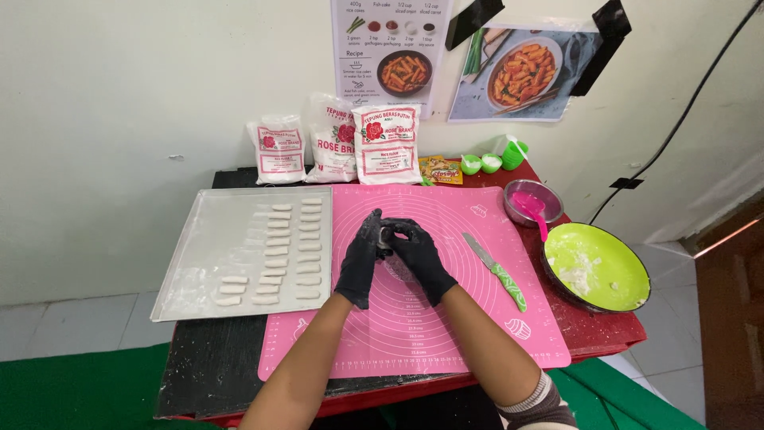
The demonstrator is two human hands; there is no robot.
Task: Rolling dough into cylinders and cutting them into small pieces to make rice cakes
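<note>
Both hands, in black gloves, meet over the middle of the pink mat [446, 318]: the left hand [360, 259] and right hand [418, 253] are cupped closed around a small lump of dough [386, 236]. At 9 o'clock, a metal tray [199, 247] already holds about twenty shaped dough sticks [280, 251] in three columns, with room left. At 3 o'clock lie one knife [497, 272] and a green bowl [613, 259] with dough remaining. At 12 o'clock stand three flour bags [334, 143].
</note>
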